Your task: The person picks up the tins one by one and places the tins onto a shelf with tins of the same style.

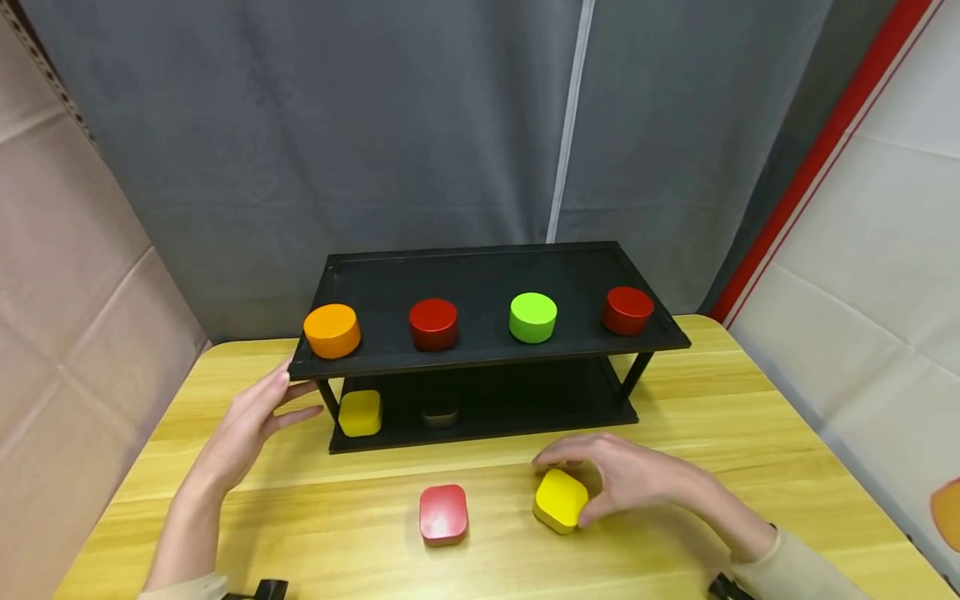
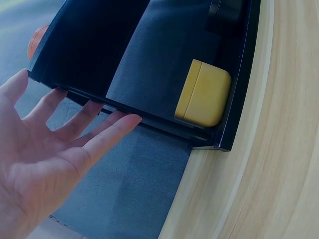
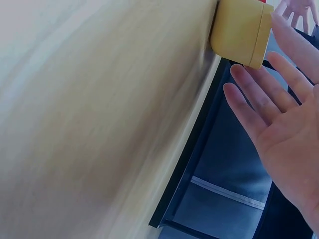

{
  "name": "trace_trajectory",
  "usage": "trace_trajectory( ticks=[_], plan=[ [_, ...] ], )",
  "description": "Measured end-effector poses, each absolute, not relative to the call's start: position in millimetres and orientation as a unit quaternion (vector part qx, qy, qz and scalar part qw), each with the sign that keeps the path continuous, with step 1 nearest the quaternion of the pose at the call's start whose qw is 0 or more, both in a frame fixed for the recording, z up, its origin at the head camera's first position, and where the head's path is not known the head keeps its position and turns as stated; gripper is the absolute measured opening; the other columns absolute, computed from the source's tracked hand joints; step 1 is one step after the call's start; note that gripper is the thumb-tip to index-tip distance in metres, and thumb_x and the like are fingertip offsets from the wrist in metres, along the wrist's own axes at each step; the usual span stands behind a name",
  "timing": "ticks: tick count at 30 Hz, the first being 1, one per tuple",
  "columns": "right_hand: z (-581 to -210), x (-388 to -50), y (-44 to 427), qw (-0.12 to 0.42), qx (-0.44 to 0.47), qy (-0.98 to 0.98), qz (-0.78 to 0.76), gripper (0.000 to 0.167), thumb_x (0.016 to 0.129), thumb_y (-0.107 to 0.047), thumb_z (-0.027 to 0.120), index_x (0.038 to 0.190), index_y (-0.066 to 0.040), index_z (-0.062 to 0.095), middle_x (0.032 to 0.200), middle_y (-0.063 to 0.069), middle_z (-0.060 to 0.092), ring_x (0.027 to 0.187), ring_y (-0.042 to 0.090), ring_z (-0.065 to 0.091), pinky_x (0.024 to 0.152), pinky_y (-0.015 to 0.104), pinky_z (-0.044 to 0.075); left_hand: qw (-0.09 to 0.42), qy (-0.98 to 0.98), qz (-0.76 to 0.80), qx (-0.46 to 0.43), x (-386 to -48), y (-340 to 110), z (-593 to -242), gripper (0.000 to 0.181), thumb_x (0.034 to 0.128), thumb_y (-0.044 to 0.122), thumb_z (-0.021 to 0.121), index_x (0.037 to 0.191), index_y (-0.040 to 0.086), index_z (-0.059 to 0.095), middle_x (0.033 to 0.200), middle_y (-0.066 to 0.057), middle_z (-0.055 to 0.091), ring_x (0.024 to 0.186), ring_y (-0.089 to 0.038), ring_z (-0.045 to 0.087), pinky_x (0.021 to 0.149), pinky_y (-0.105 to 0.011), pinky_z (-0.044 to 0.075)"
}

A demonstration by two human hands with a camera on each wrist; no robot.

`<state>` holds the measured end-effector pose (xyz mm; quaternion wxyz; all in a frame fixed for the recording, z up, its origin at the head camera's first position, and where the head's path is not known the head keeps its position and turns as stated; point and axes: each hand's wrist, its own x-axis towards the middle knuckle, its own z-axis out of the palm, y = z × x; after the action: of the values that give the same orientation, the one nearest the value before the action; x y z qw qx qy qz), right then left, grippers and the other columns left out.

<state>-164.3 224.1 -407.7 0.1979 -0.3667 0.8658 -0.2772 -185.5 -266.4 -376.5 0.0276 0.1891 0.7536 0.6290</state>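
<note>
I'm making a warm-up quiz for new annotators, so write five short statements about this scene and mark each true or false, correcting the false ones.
1. The green round block stands between the left red round block and the right red round block. True.
2. A red round block stands at the upper shelf's left end. False: the orange round block does.
3. The left hand touches the upper shelf's left edge. True.
4. The lower shelf holds a yellow block near its left end. True.
5. The right hand is at the green round block. False: it is at the yellow table block.
</note>
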Motion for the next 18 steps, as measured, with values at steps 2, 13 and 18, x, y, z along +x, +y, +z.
trace_trajectory(
  ticks=[2,13,18],
  plan=[
    [-409.1,-164.4,223.8,0.199,-0.368,0.866,-0.274,0.066,0.082,-0.032,0.086,0.143,-0.025,0.06,0.141,-0.013,0.064,0.131,0.013,0.059,0.114,0.042,0.05,0.027,0.751,0.631,0.193,-185.7,-266.9,-377.1,0.05,0.1146,0.028,0.029,0.164,0.017,0.028,0.164,0.015,0.035,0.128,0.0,0.058,0.097,-0.021,0.059],
    [-411.5,-164.9,223.2,0.205,-0.371,0.865,-0.27,0.061,0.083,-0.034,0.086,0.139,-0.028,0.064,0.138,-0.018,0.064,0.128,0.009,0.06,0.113,0.041,0.052,0.028,0.751,0.629,0.199,-186.6,-267.5,-377.9,0.05,0.1148,0.027,0.028,0.163,0.015,0.03,0.16,0.02,0.038,0.128,0.002,0.058,0.097,-0.022,0.059],
    [-411.2,-164.9,223.2,0.206,-0.375,0.864,-0.266,0.057,0.083,-0.033,0.086,0.137,-0.029,0.066,0.137,-0.018,0.065,0.126,0.008,0.06,0.112,0.04,0.052,0.031,0.75,0.631,0.196,-186.8,-266.7,-376.9,0.05,0.1148,0.027,0.028,0.163,0.016,0.03,0.16,0.019,0.038,0.128,0.001,0.058,0.096,-0.021,0.059]
  ],
)
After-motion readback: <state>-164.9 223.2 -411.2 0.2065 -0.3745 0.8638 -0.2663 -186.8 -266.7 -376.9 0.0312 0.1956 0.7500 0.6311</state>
